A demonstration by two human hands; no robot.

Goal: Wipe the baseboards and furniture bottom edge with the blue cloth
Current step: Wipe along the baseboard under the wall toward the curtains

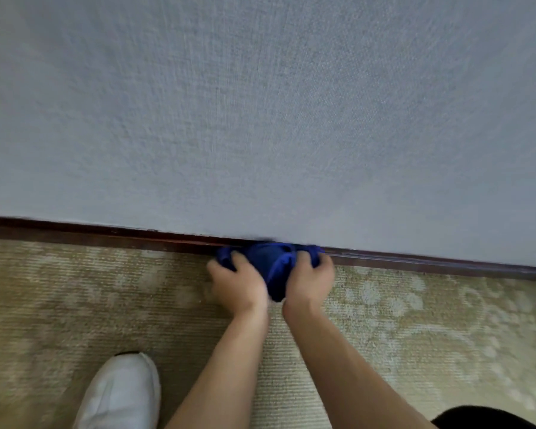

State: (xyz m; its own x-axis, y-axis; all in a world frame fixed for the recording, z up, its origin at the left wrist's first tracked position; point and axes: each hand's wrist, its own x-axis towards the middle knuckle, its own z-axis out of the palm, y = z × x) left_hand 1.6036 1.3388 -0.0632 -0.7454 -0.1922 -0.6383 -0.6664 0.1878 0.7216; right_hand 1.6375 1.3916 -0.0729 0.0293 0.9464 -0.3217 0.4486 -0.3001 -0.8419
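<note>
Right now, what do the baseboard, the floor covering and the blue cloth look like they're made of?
Baseboard: probably dark stained wood with a slight sheen; could be laminate.
Carpet: woven beige pile, ribbed rows and a pale floral pattern.
Blue cloth: soft, matte fabric bunched between both hands, perhaps microfibre; blur hides the weave.

A: What is the person wearing?

B: Nothing on the forearms; both are bare from the wrists back to the frame's lower edge, and the left hand (239, 286) and right hand (310, 281) have no gloves, rings or watch.

A: Anything else?

B: A white shoe (119, 394) with a dark opening, and dark clothing (483, 418) at the lower right corner.
</note>
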